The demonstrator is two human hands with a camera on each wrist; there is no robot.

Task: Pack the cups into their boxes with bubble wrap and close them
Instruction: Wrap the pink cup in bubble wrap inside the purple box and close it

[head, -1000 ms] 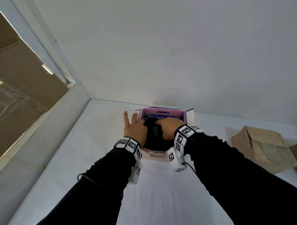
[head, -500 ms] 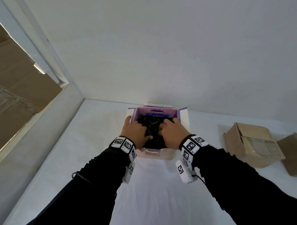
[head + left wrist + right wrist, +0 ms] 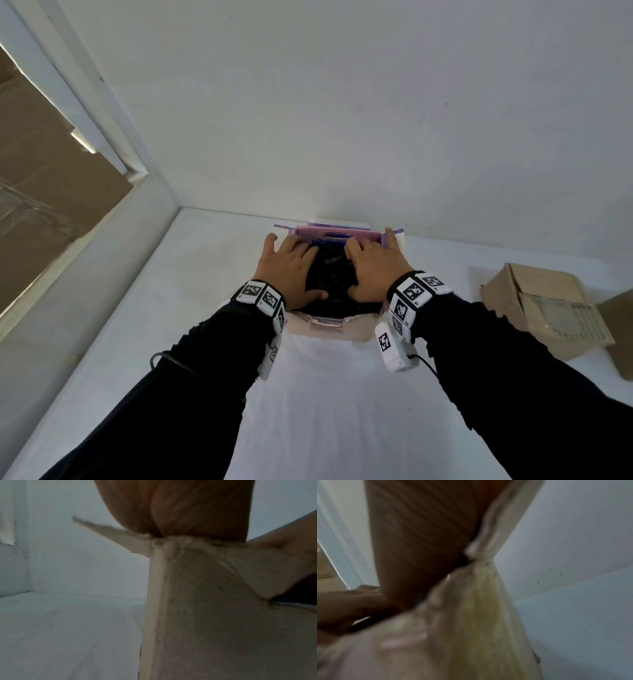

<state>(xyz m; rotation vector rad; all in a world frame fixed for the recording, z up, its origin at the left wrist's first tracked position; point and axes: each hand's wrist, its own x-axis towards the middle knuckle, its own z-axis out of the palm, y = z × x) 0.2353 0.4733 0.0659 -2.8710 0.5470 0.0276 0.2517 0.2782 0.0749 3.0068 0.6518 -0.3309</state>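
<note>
An open box with a purple lining stands on the white table close to the back wall. A bundle of black bubble wrap fills it; the cup inside is hidden. My left hand lies flat on the left half of the bundle with fingers spread. On the right half my right hand presses the same way. The left wrist view shows the left hand over the box's beige outer wall, with black wrap peeking out. Blurred, the right hand meets the box wall.
A brown cardboard box lies on the table to the right, and the corner of another shows at the right edge. The white wall stands just behind the purple box. A window ledge runs along the left.
Both hands went from tucking the black wrap with curled fingers to lying flat on it with fingers spread. The left hand came in over the box.
</note>
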